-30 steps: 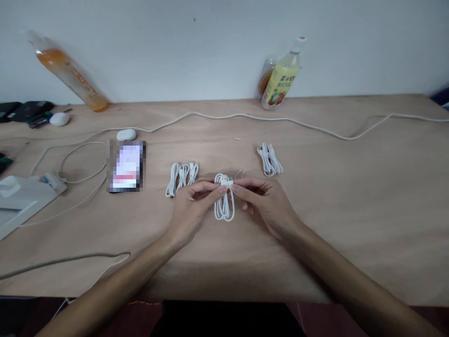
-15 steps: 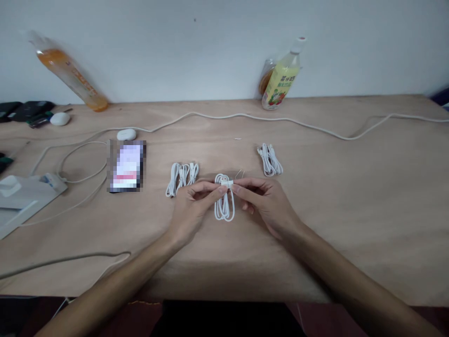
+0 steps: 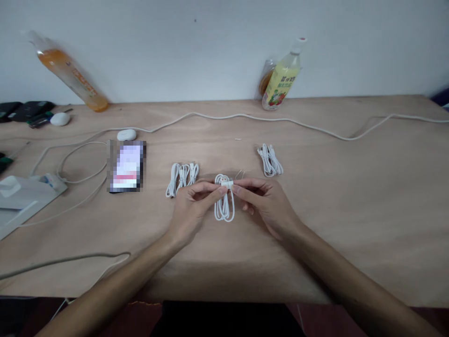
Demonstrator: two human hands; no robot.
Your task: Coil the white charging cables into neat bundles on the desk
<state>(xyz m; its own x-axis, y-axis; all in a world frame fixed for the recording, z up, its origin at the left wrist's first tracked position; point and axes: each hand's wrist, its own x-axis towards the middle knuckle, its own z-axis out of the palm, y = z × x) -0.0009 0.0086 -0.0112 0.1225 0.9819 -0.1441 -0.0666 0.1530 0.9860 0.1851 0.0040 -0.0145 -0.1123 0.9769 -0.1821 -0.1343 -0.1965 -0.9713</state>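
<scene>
Practically nothing has moved since the earlier frame; hands hold the same pose. Coiled white cable [image 3: 226, 213] lies between them, near the middle of the desk [image 3: 333, 187]. Left hand [image 3: 189, 206] and right hand [image 3: 271, 206]: thumb and forefinger narrow, both pinching a white band [image 3: 227, 185] at the coil's upper end; plug [image 3: 224, 178] just above it. Best handled, I judge, with left pinch firm, loops flat and even, right fingers easing the band without kinking cable or dragging the plug askew. Containers, far side by the wall [image 3: 157, 47]: orange-drink bottle [image 3: 72, 77], mostly full; labelled bottle [image 3: 280, 84], pale yellow; clear container [image 3: 265, 84] behind it, brown inside, partly hidden. White box-like thing [image 3: 21, 194], left edge: contents unclear.
</scene>
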